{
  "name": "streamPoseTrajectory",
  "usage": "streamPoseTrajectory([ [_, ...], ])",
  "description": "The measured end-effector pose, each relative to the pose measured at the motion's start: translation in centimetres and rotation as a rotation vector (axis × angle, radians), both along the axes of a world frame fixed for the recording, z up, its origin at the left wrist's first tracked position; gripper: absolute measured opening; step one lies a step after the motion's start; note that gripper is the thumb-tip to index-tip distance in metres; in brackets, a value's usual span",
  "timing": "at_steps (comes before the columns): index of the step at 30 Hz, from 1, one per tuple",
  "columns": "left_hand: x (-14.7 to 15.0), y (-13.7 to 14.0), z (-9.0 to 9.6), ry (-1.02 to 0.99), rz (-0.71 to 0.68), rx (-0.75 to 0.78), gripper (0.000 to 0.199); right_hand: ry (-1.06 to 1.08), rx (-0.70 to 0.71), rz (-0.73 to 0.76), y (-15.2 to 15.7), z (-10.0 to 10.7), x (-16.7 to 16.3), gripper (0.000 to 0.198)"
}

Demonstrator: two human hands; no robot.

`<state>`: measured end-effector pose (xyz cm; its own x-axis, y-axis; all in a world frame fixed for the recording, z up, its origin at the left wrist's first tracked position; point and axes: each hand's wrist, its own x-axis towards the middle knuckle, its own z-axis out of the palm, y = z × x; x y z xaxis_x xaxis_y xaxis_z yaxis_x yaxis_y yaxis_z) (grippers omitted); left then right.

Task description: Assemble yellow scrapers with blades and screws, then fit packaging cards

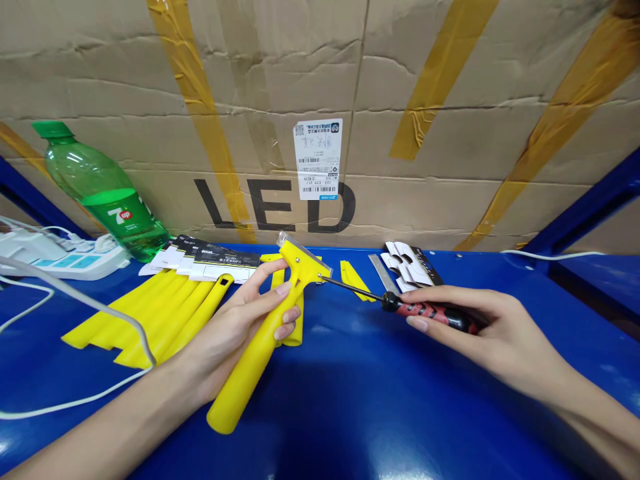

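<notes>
My left hand [245, 313] is wrapped round the handle of a yellow scraper [255, 360], its head tilted up and away from me. Two screws show in that head. My right hand [485, 327] grips a screwdriver [435, 313] by its red and black handle. The screwdriver's tip meets the right-hand screw of the scraper head. Behind the scraper, partly hidden by it, lies another yellow piece [296, 327]. A loose yellow head plate [354, 279] rests on the blue table just beyond the screwdriver shaft.
Several yellow scrapers with card sleeves [145, 310] lie at the left. A green bottle [113, 200], a power strip [65, 257] and a white cable [100, 307] are beyond and beside them. Folded cards [407, 267] and a metal blade [384, 272] lie right. A cardboard box [280, 87] stands behind.
</notes>
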<state>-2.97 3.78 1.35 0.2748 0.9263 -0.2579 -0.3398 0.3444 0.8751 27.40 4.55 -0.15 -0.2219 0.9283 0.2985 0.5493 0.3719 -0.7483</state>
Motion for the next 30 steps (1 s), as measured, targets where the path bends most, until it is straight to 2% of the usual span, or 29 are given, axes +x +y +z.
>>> streamPoseTrajectory([
  [9, 0.2, 0.0, 0.2, 0.012, 0.004, 0.012, 0.049, 0.014, -0.022, 0.007, -0.1, 0.1, 0.0, 0.022],
  [15, 0.2, -0.2, 0.5, 0.029, -0.025, 0.001, 0.043, 0.104, -0.165, 0.021, 0.0, 0.3, 0.1, 0.029],
  [17, 0.2, -0.3, 0.4, 0.033, -0.029, -0.001, 0.044, 0.087, -0.171, 0.01, 0.1, 0.3, 0.3, 0.029],
  [19, 0.2, -0.3, 0.3, 0.049, -0.024, 0.015, 0.044, 0.035, -0.091, 0.011, 0.1, 0.3, 0.2, 0.025],
  [21, 0.3, -0.3, 0.1, 0.074, -0.017, 0.05, 0.042, -0.01, 0.051, 0.01, 0.0, 0.3, 0.0, 0.021],
  [23, 0.5, -0.4, -0.1, 0.101, -0.008, 0.086, 0.038, 0.015, 0.133, -0.051, -0.3, 0.4, -0.3, 0.025],
  [24, 0.6, -0.4, -0.1, 0.114, -0.002, 0.099, 0.036, 0.06, 0.108, -0.1, -0.4, 0.6, -0.5, 0.028],
  [26, 1.0, -0.6, -0.2, 0.148, 0.021, 0.121, 0.033, 0.171, -0.056, -0.151, -0.5, 1.0, -0.6, 0.035],
  [28, 1.4, -0.9, -0.3, 0.188, 0.043, 0.144, 0.034, 0.242, -0.236, -0.084, -0.5, 1.4, -0.3, 0.038],
  [30, 1.7, -1.1, -0.3, 0.217, 0.056, 0.165, 0.034, 0.267, -0.324, 0.027, -0.3, 1.7, 0.3, 0.038],
])
